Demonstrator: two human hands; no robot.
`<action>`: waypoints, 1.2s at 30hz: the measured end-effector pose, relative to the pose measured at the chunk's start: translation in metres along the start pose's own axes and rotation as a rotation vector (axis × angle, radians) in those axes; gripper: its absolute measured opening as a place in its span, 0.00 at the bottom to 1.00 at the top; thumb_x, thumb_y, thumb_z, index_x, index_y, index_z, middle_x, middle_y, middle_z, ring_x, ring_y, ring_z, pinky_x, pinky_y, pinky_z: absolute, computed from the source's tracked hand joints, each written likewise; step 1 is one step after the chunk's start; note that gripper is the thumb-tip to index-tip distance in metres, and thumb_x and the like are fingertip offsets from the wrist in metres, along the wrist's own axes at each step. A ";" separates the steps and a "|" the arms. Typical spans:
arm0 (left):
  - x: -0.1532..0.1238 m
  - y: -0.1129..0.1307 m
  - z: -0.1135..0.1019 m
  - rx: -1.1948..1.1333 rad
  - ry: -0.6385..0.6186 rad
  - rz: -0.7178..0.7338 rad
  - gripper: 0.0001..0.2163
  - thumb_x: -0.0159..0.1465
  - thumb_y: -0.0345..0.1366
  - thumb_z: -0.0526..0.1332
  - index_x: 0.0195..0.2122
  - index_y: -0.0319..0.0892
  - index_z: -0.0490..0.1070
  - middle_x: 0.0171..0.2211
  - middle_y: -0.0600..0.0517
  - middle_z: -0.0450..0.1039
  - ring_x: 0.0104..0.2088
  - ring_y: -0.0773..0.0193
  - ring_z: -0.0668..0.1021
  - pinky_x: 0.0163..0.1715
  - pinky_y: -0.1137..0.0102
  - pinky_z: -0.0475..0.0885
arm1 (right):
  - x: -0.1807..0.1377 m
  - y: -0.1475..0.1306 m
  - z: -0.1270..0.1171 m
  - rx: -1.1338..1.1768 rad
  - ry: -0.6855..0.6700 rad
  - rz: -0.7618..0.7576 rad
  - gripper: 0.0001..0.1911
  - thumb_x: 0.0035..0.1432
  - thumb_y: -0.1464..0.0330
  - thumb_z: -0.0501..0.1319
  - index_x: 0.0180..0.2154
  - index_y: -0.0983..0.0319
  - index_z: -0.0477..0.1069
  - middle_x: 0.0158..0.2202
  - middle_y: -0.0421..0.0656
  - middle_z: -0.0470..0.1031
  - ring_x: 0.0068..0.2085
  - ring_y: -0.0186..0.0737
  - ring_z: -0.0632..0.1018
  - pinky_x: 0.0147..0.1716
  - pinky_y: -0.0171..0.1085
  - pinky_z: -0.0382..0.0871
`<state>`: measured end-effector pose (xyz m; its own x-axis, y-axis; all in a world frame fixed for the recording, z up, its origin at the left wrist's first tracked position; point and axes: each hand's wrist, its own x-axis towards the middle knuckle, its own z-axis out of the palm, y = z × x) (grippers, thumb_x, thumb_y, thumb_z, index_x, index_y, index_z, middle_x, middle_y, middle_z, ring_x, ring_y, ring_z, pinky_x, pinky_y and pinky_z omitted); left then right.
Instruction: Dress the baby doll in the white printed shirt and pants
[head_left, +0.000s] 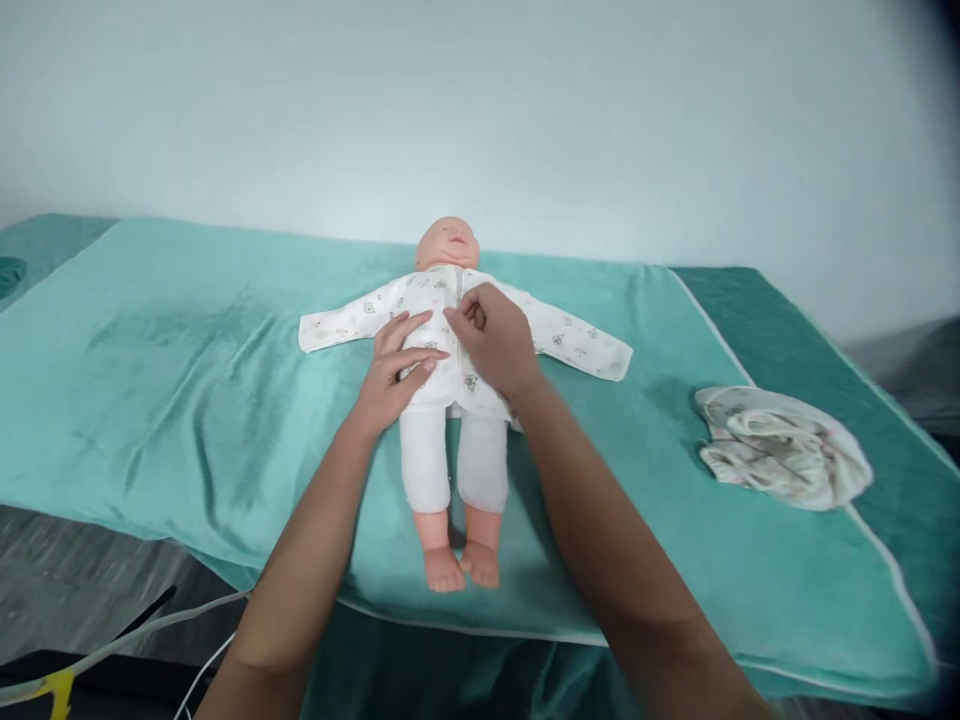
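Note:
A baby doll (454, 245) lies on its back, head away from me and bare feet toward me. It wears a white patterned baby shirt (577, 340) with both sleeves spread out sideways, and white coverings on its legs. My left hand (394, 370) rests on the shirt's left side, fingers spread and stretched toward the front opening. At the chest, my right hand (495, 335) is closed, thumb and fingers pinched at the shirt's front edge near the middle. What lies right between those fingertips is mostly hidden.
Beneath the doll is a green cloth (225, 400) with wrinkles on its left part, covering the table. A crumpled patterned white garment (784, 445) lies at the right. Behind stands a pale wall (480, 110). Cables (142, 635) run at the lower left.

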<state>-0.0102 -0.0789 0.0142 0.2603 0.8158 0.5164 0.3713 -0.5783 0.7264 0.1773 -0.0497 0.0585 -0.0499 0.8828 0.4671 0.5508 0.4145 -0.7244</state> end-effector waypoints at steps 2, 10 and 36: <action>-0.005 0.001 -0.001 -0.003 0.036 -0.003 0.15 0.71 0.49 0.59 0.52 0.51 0.79 0.68 0.49 0.67 0.72 0.53 0.61 0.73 0.47 0.53 | -0.026 -0.001 -0.004 -0.017 -0.016 -0.057 0.07 0.63 0.64 0.62 0.33 0.56 0.66 0.32 0.40 0.72 0.36 0.42 0.71 0.41 0.43 0.66; -0.051 0.008 -0.007 -0.101 0.176 -0.126 0.11 0.69 0.40 0.61 0.50 0.48 0.77 0.63 0.45 0.70 0.66 0.54 0.70 0.67 0.53 0.65 | -0.108 0.006 -0.014 0.144 0.044 -0.113 0.04 0.66 0.62 0.61 0.38 0.55 0.69 0.39 0.43 0.75 0.44 0.45 0.75 0.50 0.47 0.70; -0.079 0.013 -0.003 0.197 0.346 -0.413 0.19 0.57 0.28 0.59 0.50 0.45 0.73 0.26 0.59 0.64 0.28 0.64 0.69 0.33 0.68 0.65 | -0.131 0.025 -0.025 -0.183 0.222 0.488 0.08 0.60 0.64 0.59 0.40 0.59 0.71 0.30 0.40 0.71 0.32 0.43 0.68 0.34 0.40 0.58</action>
<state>-0.0290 -0.1506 -0.0156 -0.2360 0.9067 0.3496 0.5478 -0.1730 0.8185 0.2188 -0.1603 -0.0078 0.4120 0.8867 0.2100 0.6024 -0.0921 -0.7929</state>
